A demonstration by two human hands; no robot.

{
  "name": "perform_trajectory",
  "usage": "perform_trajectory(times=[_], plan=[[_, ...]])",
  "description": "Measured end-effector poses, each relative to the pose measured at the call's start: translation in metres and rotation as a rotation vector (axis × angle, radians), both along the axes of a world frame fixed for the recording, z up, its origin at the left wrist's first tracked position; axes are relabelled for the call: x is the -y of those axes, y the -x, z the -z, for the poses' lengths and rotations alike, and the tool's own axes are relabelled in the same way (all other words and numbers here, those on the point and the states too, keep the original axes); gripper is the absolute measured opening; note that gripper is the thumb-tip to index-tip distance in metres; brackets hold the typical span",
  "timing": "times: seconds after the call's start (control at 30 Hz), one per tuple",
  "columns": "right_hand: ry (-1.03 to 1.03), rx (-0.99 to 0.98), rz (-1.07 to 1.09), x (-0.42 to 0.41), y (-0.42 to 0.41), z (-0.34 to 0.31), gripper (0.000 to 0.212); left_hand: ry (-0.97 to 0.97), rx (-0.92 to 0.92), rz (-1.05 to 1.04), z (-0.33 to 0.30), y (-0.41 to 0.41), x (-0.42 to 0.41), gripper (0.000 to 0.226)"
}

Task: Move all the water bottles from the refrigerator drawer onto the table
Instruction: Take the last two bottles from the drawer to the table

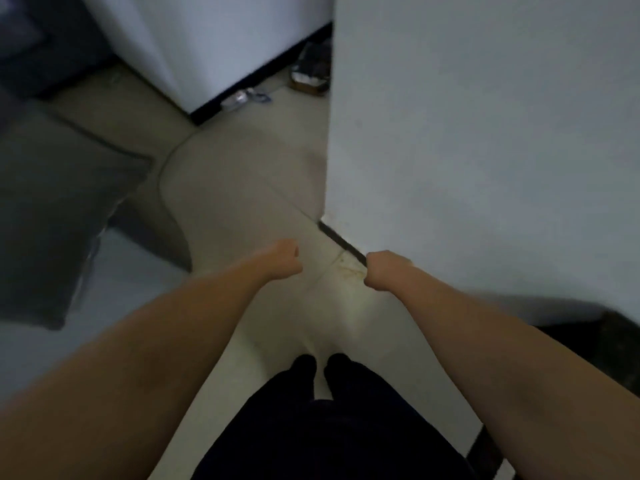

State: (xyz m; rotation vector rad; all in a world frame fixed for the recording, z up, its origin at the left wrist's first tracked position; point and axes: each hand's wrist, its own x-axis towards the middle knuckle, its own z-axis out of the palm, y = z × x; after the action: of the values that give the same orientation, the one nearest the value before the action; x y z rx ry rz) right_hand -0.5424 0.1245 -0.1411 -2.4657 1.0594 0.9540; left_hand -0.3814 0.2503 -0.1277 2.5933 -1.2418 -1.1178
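No water bottle, refrigerator drawer or table shows in the head view. My left hand (285,258) hangs low over the pale tiled floor, fingers curled into a fist with nothing visible in it. My right hand (379,271) is also curled shut, close to the bottom corner of a white wall (485,150), and I see nothing held in it. Both forearms reach forward and down. The picture is blurred.
The white wall corner juts out on the right, with a black skirting strip (341,242) at its foot. A second white wall (214,46) stands at the back. A dark grey cushion-like shape (52,216) lies left. Small clutter (310,74) sits on the floor behind.
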Motion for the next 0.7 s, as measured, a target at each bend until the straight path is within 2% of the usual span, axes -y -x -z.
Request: perform_trajectory(times=[0.13, 0.33, 0.53, 0.7], plan=[[-0.013, 0.002, -0.269, -0.008, -0.035, 0.0, 0.027, 0.002, 0.044, -0.243, 0.0, 0.005, -0.037, 0.03], [-0.015, -0.028, -0.599, -0.045, -0.07, 0.006, 0.027, 0.018, 0.027, -0.551, 0.005, 0.033, -0.096, 0.035], [-0.013, -0.053, -0.888, -0.117, -0.102, 0.004, 0.036, -0.01, 0.03, -0.897, 0.006, 0.059, -0.194, 0.037], [-0.023, -0.006, -1.117, -0.211, -0.127, 0.004, 0.04, -0.026, 0.049, -1.138, 0.008, 0.081, -0.282, 0.038]])
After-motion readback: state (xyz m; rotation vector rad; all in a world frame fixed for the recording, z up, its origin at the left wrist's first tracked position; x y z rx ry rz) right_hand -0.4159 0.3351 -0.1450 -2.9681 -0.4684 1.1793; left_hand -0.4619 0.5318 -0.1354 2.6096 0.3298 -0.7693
